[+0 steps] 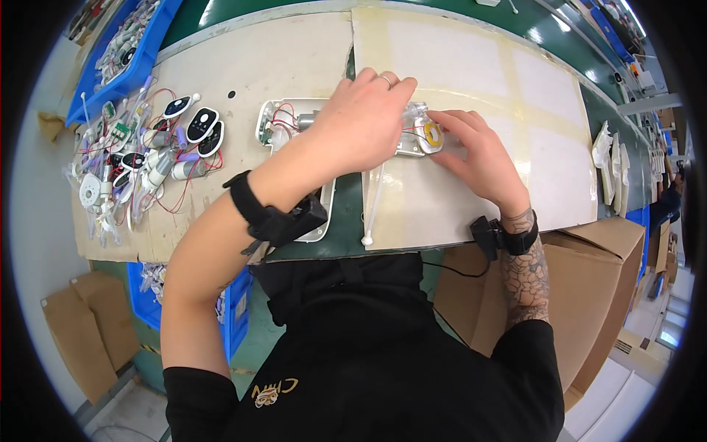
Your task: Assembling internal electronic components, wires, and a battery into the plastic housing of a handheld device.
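Note:
A white plastic housing lies open across the table's middle, with a grey cylindrical motor and thin red wires inside. My left hand is bent over its middle with fingers curled; whatever they grip is hidden beneath the hand. A clear plastic part shows beside those fingers. At the housing's right end, my right hand has its thumb and fingers on either side of the rounded tip, around a yellow ring. Partly under my left forearm is another white shell.
A pile of wired parts with black oval panels covers the table's left. Behind it stands a blue bin of similar parts. A white rod with a ball end lies near the front edge. An open cardboard box is at the right.

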Motion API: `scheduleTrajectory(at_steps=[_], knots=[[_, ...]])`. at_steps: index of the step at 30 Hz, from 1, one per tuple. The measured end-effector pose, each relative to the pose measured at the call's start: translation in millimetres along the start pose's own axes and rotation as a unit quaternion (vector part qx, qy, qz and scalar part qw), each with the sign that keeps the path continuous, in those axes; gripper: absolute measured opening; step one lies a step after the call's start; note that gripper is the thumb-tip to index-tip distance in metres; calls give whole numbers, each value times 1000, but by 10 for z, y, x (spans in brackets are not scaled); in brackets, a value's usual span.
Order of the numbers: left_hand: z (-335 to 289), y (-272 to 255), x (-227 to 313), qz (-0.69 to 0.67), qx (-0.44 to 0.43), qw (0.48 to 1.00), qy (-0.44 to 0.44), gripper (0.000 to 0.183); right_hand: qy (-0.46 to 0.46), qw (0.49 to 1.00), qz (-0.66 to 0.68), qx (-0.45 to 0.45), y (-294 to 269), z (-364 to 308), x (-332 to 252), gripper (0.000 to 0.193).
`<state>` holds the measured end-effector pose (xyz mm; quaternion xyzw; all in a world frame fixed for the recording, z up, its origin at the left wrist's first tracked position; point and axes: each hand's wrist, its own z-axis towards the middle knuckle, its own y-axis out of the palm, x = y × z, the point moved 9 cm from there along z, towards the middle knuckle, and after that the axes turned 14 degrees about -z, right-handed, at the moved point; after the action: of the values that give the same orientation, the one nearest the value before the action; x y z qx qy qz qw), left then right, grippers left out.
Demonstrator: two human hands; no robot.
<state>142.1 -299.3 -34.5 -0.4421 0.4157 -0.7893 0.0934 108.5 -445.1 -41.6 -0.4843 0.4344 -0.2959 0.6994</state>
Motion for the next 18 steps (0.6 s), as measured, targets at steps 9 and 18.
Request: scheduleTrajectory(at_steps=[9, 18], knots=[[8, 71, -108, -121, -14, 993, 2, 38, -4, 995, 88, 56, -185, -50, 58, 31], [38, 104, -115, -210, -34, 977, 16, 28, 137, 925, 355, -9, 196, 155, 384, 20]])
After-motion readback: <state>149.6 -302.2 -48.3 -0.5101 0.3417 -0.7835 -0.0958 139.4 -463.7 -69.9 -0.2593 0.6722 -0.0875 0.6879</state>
